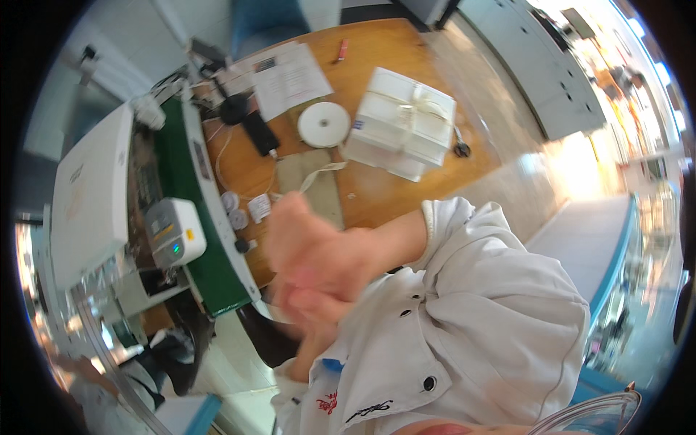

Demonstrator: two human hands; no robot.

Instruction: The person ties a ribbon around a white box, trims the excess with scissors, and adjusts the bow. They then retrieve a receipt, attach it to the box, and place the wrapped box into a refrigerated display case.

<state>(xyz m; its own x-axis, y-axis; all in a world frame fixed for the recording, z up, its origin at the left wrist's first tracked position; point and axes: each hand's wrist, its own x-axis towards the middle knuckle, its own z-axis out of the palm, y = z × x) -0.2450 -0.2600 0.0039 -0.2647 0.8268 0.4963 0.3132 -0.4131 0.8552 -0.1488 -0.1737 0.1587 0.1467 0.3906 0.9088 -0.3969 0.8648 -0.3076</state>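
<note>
My right hand (321, 250) reaches in from the right in a white sleeve, over the near edge of a wooden table (380, 190). Close against or overlapping it lies my left hand (307, 310), lower down and nearer my white jacket. Both hands are blurred; their finger positions and anything between them cannot be made out. Beyond them stands a white box (402, 119) tied with a pale ribbon bow. Beside the box is a white ribbon spool (324, 124), with loose ribbon (321, 173) trailing across a greenish-grey mat (315, 190).
Papers (288, 76), a red marker-like object (343, 50), a black phone-like device (260, 133) on a cable and scissors (461, 148) lie on the table. At left are a small white-and-grey printer (175, 232) and a green surface (182, 163). Another person (109, 391) is at lower left.
</note>
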